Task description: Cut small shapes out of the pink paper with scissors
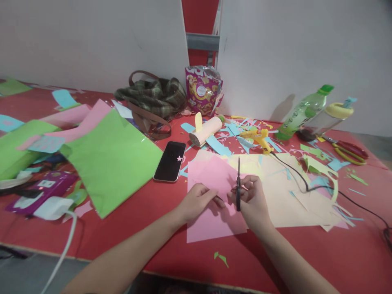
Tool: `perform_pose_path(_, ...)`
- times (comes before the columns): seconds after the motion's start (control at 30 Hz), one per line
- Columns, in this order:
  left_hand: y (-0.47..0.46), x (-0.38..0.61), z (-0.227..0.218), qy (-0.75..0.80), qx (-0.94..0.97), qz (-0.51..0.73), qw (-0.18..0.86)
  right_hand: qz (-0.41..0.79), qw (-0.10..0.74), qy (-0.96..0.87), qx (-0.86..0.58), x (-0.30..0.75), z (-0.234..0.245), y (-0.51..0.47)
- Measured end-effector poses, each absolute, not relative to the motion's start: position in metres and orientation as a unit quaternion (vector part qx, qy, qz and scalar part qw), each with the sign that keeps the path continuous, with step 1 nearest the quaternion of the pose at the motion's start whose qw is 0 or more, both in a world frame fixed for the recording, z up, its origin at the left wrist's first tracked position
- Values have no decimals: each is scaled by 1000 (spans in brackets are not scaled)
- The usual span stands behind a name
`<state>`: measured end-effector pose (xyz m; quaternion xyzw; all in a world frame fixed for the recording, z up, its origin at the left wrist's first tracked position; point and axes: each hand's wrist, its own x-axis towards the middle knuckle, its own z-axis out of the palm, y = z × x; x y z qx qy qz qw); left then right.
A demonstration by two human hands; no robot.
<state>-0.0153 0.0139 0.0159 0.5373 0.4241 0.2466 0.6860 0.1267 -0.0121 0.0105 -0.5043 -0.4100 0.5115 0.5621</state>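
My right hand (255,204) is closed round a small pair of scissors (238,183) with dark handles, the blades pointing away from me. My left hand (196,201) is just left of it, over the pink paper (200,230), with thumb and fingers pressed together. Whatever those fingers hold, if anything, is too hidden to name. Beyond the hands lies a pale pink tube (207,131) with yellow and blue paper pieces on it. A black phone (167,163) with a small pink star on its screen rests left of the pink sheet.
Green paper (113,163) covers the left side. Behind stand a plaid bag (153,96) and a purple snack packet (202,90). A yellow glue gun (260,141) trails a black cord. Farther right are a green bottle (303,112), a yellow-lidded jar (327,120) and red-yellow pliers (349,151). Scraps are scattered around.
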Motion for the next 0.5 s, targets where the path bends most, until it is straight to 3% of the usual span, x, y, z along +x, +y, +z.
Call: perform_pose_path(0.5, 9, -14, 13, 446, 644, 250, 569, 495, 566, -412, -515, 120, 8, -18)
